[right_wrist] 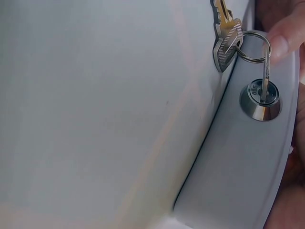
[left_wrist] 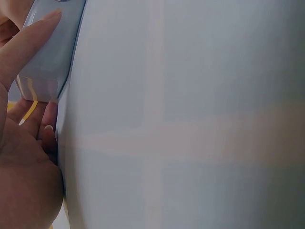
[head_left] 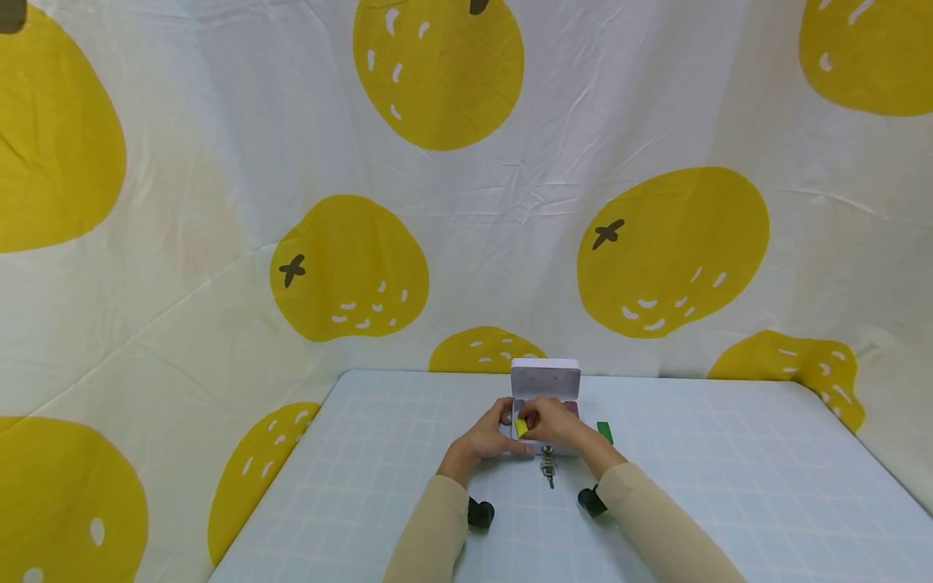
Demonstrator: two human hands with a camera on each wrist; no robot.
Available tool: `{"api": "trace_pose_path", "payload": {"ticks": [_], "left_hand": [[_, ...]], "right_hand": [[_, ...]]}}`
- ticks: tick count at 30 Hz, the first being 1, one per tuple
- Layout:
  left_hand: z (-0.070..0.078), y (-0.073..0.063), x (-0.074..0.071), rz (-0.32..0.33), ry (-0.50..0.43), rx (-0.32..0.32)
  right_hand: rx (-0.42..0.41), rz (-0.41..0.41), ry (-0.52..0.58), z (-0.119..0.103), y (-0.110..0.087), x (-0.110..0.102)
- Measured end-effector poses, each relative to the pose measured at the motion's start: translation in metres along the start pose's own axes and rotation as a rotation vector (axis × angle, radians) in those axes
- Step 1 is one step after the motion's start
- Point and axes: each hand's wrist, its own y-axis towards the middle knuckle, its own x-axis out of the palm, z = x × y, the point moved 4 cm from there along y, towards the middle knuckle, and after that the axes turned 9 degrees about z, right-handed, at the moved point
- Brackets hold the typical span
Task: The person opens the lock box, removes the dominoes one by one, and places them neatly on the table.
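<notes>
A small white lock box [head_left: 545, 377] stands near the back of the table with its lid raised. My left hand [head_left: 484, 435] grips its left side, thumb [left_wrist: 33, 40] along the front wall and the other fingers around the side. Over the box opening, my right hand [head_left: 554, 421] pinches a yellow block [head_left: 521, 427]. A key sits in the round front lock [right_wrist: 260, 99], and a second key [right_wrist: 228, 45] hangs from the same ring. Inside the box something purplish shows, largely hidden by my right hand.
To the right of the box lies a green block [head_left: 605, 431], partly behind my right forearm. The table [head_left: 350, 486] has a pale blue checked cover. Behind it hangs a white curtain [head_left: 510, 283] with yellow fruit prints.
</notes>
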Motion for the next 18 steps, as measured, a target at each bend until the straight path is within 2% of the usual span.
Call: {"api": "trace_pose_path", "payload": {"ticks": [2,10,18], "left_hand": [[-0.0018,0.0008,0.001,-0.003,-0.004,-0.019],[0.0037,-0.0034,-0.0023,-0.003,-0.036,0.002],[0.0051,-0.0053,-0.0024,0.006,-0.036,-0.006]], "right_hand": [[0.006,0.007,-0.011,-0.0008,-0.0001,0.0007],[0.018,0.003,-0.021,0.0006,0.0028,0.0021],[0.004,0.012,0.035,0.0007,-0.0022,-0.0021]]}}
